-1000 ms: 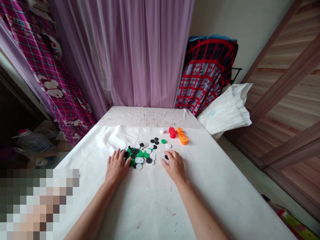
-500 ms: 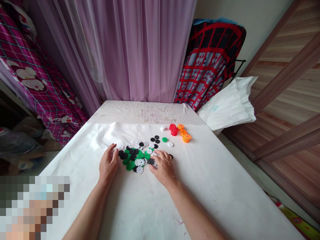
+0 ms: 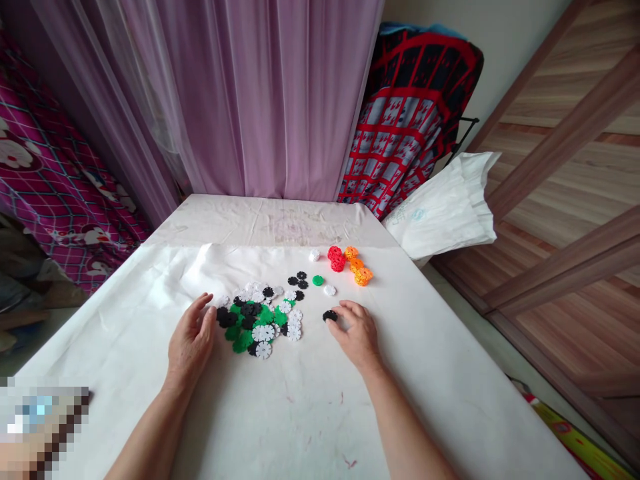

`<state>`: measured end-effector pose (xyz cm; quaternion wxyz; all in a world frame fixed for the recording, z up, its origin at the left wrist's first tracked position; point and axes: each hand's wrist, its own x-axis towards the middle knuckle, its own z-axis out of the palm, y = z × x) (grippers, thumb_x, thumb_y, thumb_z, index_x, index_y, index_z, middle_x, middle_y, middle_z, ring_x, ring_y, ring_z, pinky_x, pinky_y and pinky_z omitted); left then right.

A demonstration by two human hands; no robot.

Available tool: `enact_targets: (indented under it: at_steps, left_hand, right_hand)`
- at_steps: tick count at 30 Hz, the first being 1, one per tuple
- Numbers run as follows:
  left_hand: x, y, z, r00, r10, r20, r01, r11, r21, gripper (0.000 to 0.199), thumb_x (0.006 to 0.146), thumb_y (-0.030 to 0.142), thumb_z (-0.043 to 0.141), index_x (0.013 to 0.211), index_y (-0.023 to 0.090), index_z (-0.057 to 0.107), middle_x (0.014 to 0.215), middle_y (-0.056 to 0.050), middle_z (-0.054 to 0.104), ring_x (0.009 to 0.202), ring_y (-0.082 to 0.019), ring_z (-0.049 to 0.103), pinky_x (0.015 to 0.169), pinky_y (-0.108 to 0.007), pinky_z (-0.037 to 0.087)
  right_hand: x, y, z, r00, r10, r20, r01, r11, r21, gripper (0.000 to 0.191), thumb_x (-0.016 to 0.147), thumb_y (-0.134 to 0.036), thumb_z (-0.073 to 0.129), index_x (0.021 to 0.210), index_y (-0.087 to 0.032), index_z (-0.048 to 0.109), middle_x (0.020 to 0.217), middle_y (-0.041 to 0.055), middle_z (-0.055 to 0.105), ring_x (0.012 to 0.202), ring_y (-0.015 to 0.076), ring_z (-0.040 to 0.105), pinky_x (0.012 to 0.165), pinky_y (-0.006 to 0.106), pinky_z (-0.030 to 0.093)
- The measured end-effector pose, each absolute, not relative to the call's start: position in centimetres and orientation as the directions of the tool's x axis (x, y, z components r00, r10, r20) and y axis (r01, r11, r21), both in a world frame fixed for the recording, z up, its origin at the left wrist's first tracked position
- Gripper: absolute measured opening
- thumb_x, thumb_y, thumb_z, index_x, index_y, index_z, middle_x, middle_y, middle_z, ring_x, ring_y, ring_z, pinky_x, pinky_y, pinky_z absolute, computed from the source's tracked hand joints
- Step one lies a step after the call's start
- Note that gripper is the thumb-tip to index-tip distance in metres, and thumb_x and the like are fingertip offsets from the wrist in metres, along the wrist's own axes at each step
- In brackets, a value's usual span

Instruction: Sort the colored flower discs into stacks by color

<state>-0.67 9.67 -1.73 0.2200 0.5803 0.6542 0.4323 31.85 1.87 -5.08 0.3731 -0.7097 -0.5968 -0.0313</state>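
Observation:
Black, white and green notched plastic discs lie in a loose pile [image 3: 260, 320] on the white-covered table. My right hand [image 3: 357, 333] is to the right of the pile, its thumb and fingertips closed on a black notched disc [image 3: 330, 316] at the tabletop. Whether there is more than one disc under the fingers I cannot tell. Beside the pile's left edge my left hand [image 3: 190, 340] rests on its side, thumb and fingers apart, holding nothing.
Beyond the pile stand red discs [image 3: 336, 259], orange discs [image 3: 357, 265], a white stack [image 3: 314, 255], a green disc [image 3: 318, 281] and a white disc [image 3: 330, 291]. A white bag [image 3: 445, 207] hangs at the table's right edge. A blurred patch covers the lower left corner.
My right hand has moved right, off the pile's right side, carrying a black disc to the bare tabletop. My left hand stays beside the pile. The whole view has shifted slightly.

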Motion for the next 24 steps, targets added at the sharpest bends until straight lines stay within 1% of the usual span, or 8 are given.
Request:
enact_targets:
  at_steps: [4,11,17,21,24]
  left_hand:
    - [-0.62,9.66,-1.46,-0.230,0.958,0.173,0.575,-0.010,0.818,0.043,0.088,0.049,0.050,0.121,0.026,0.065,0.137,-0.005,0.063,0.125,-0.027,0.059,0.109,-0.045,0.045]
    - [-0.67,9.82,-1.49,-0.235,0.958,0.164,0.580,0.003,0.814,0.042,0.086,0.048,0.051,0.120,0.028,0.065,0.137,-0.003,0.063,0.127,-0.027,0.057,0.110,-0.045,0.044]
    - [-0.57,9.71,-1.32,-0.219,0.956,0.195,0.589,-0.031,0.808,0.040,0.086,0.043,0.052,0.119,0.026,0.065,0.139,-0.004,0.061,0.132,-0.026,0.053,0.111,-0.041,0.044]
    - [-0.58,9.69,-1.46,-0.204,0.958,0.202,0.585,-0.046,0.810,0.041,0.086,0.043,0.052,0.120,0.026,0.065,0.140,-0.004,0.061,0.131,-0.026,0.054,0.110,-0.042,0.044]
    - [-0.61,9.73,-1.68,-0.197,0.956,0.218,0.580,-0.065,0.812,0.041,0.086,0.043,0.051,0.121,0.025,0.064,0.141,-0.005,0.060,0.132,-0.026,0.053,0.112,-0.042,0.042]
  right_hand:
    - [31.04,1.72,-4.61,0.261,0.844,0.469,0.897,-0.032,-0.441,0.019,0.080,-0.029,0.066,0.096,-0.026,0.075,0.110,0.0080,0.069,0.104,0.0253,0.062,0.092,0.040,0.048]
    - [31.14,1.66,-4.20,0.234,0.871,0.433,0.916,-0.048,-0.398,0.021,0.080,-0.028,0.067,0.099,-0.027,0.074,0.112,0.0069,0.069,0.103,0.0253,0.061,0.089,0.039,0.045]
    - [30.80,1.65,-4.15,0.236,0.865,0.443,0.924,-0.058,-0.379,0.022,0.079,-0.027,0.068,0.101,-0.025,0.072,0.113,0.0069,0.070,0.103,0.0255,0.061,0.089,0.039,0.042]
    - [31.10,1.58,-4.19,0.227,0.871,0.437,0.928,-0.057,-0.369,0.019,0.079,-0.026,0.067,0.097,-0.026,0.073,0.112,0.0062,0.070,0.104,0.0254,0.060,0.088,0.038,0.041]
    - [30.96,1.56,-4.07,0.231,0.862,0.450,0.927,-0.055,-0.370,0.023,0.078,-0.028,0.068,0.100,-0.025,0.073,0.114,0.0073,0.070,0.105,0.0262,0.059,0.088,0.039,0.042]
